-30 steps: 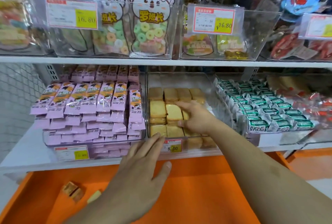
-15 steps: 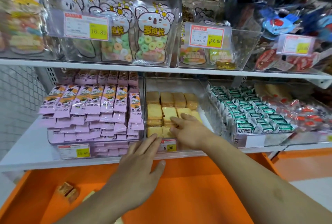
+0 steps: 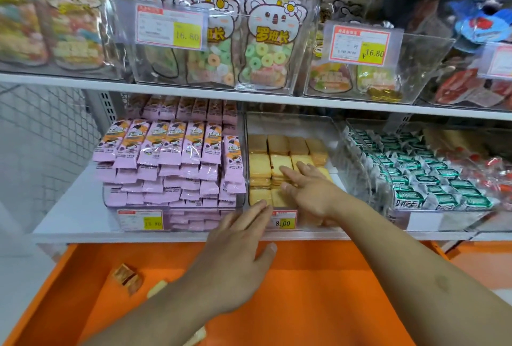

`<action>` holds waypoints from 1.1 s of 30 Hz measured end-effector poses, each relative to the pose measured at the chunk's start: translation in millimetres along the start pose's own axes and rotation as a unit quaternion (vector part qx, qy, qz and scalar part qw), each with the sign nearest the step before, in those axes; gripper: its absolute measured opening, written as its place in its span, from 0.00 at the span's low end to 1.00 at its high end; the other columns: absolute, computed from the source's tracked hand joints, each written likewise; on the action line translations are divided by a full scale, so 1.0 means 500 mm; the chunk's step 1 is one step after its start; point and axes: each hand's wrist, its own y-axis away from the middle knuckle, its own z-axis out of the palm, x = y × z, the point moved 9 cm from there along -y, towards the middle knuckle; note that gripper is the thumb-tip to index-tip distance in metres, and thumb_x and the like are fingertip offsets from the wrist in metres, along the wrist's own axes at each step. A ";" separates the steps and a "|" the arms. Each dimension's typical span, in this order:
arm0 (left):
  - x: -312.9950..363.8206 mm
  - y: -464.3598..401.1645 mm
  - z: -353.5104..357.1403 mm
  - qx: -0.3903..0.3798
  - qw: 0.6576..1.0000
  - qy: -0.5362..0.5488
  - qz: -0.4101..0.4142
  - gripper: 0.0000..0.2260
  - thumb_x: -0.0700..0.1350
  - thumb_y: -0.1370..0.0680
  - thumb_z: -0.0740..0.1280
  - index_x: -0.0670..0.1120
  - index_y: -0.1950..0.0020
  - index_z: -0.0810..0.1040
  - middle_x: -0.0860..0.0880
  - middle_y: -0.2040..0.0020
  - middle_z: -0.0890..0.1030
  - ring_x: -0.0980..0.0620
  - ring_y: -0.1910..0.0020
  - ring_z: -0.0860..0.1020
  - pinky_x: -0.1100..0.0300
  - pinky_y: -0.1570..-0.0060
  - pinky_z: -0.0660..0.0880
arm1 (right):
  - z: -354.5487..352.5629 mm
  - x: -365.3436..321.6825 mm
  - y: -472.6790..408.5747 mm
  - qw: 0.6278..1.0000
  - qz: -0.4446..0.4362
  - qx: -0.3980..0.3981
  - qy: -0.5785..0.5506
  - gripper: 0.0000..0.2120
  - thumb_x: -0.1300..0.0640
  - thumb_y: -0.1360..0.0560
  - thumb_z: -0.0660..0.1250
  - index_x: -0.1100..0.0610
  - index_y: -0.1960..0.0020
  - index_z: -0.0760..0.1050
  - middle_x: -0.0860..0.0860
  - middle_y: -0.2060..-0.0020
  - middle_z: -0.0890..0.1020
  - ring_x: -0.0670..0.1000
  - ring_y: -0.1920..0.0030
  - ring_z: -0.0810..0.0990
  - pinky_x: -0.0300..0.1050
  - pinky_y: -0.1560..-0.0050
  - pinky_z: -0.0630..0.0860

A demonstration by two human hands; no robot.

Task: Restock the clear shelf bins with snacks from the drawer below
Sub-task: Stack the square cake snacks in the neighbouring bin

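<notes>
Two bare hands at the clear middle bin of square yellow biscuit packs

Head view: the right hand [image 3: 313, 193] lies flat, fingers straight, on glossy square biscuit packs [image 3: 260, 165] stacked in the clear plastic bin [image 3: 291, 124] on the white shelf [image 3: 69, 215]. The left hand [image 3: 238, 262] reaches with straight fingers, released, its tips at the bin's front edge beside the 8.00 price tag [image 3: 284, 221]. Below, the smooth orange drawer [image 3: 318, 290] holds two crinkly brown wrapped snacks [image 3: 127, 277] near its left edge. Pink bar packets [image 3: 166, 157] fill the bin at left, green-and-white packets [image 3: 415, 179] the right one.
</notes>
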 end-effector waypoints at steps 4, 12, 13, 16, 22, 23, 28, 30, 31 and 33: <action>-0.001 0.000 0.002 0.006 1.000 -0.006 0.008 0.30 0.62 0.15 0.53 0.64 0.16 0.43 0.70 0.19 0.42 0.59 0.20 0.46 0.51 0.19 0.50 | -0.001 0.000 0.004 1.000 0.000 0.001 -0.001 0.28 0.38 0.14 0.51 0.39 0.16 0.51 0.52 0.15 0.46 0.55 0.16 0.41 0.54 0.18 0.41; -0.010 0.021 -0.002 0.001 0.999 0.022 0.025 0.31 0.63 0.15 0.55 0.65 0.17 0.43 0.72 0.20 0.41 0.59 0.19 0.42 0.54 0.21 0.45 | -0.036 -0.020 0.082 0.996 -0.029 0.073 -0.052 0.27 0.41 0.15 0.57 0.44 0.17 0.59 0.54 0.16 0.56 0.55 0.16 0.47 0.52 0.17 0.46; -0.012 0.030 -0.004 0.003 0.999 0.029 0.027 0.31 0.63 0.16 0.56 0.65 0.17 0.44 0.72 0.20 0.42 0.59 0.19 0.43 0.54 0.20 0.47 | -0.048 -0.028 0.104 0.992 -0.046 0.096 -0.061 0.27 0.43 0.15 0.60 0.45 0.18 0.62 0.54 0.18 0.61 0.56 0.17 0.52 0.51 0.18 0.49; -0.036 0.068 0.002 -0.001 0.999 0.037 0.025 0.31 0.63 0.16 0.58 0.63 0.16 0.48 0.67 0.18 0.49 0.58 0.18 0.48 0.52 0.19 0.54 | -0.073 -0.072 0.188 0.972 -0.145 0.144 -0.115 0.21 0.49 0.18 0.68 0.46 0.25 0.74 0.47 0.31 0.77 0.47 0.30 0.72 0.44 0.28 0.69; -0.168 0.157 0.042 -0.009 0.998 0.030 -0.053 0.30 0.57 0.15 0.61 0.55 0.16 0.55 0.57 0.17 0.58 0.55 0.19 0.58 0.63 0.25 0.54 | 0.106 -0.169 0.309 0.968 -0.219 0.022 -0.118 0.19 0.50 0.21 0.71 0.42 0.31 0.78 0.37 0.40 0.80 0.41 0.41 0.78 0.33 0.44 0.72; -0.207 0.170 0.054 -0.017 0.996 0.026 -0.078 0.30 0.56 0.16 0.62 0.54 0.16 0.55 0.55 0.17 0.58 0.53 0.18 0.57 0.61 0.23 0.55 | 0.159 -0.175 0.311 0.972 -0.214 -0.011 -0.100 0.20 0.48 0.21 0.71 0.41 0.30 0.77 0.37 0.39 0.79 0.40 0.40 0.77 0.33 0.43 0.71; -0.418 0.217 0.117 -0.053 0.978 0.016 -0.199 0.32 0.57 0.19 0.67 0.50 0.17 0.60 0.49 0.18 0.63 0.49 0.22 0.65 0.59 0.26 0.62 | 0.376 -0.184 0.281 0.976 -0.168 -0.132 -0.043 0.24 0.44 0.20 0.68 0.40 0.24 0.69 0.40 0.28 0.73 0.44 0.29 0.72 0.41 0.30 0.69; -0.476 0.218 0.139 -0.054 0.971 0.020 -0.230 0.34 0.60 0.20 0.68 0.51 0.17 0.61 0.49 0.18 0.63 0.49 0.20 0.63 0.61 0.25 0.59 | 0.447 -0.198 0.260 0.972 -0.163 -0.164 -0.028 0.27 0.45 0.20 0.68 0.42 0.23 0.68 0.44 0.25 0.71 0.47 0.26 0.69 0.44 0.25 0.66; -0.498 0.213 0.152 -0.056 0.969 0.021 -0.240 0.35 0.61 0.21 0.69 0.51 0.17 0.61 0.49 0.18 0.63 0.48 0.20 0.63 0.61 0.25 0.59 | 0.479 -0.207 0.248 0.971 -0.159 -0.177 -0.023 0.28 0.45 0.20 0.69 0.42 0.22 0.67 0.45 0.24 0.70 0.48 0.25 0.68 0.43 0.24 0.65; -0.536 0.192 0.183 -0.066 0.967 0.025 -0.246 0.36 0.61 0.21 0.70 0.52 0.17 0.61 0.49 0.18 0.63 0.47 0.21 0.64 0.59 0.25 0.61 | 0.544 -0.219 0.217 0.969 -0.151 -0.197 -0.017 0.30 0.45 0.20 0.69 0.43 0.21 0.65 0.47 0.24 0.69 0.51 0.24 0.68 0.45 0.25 0.65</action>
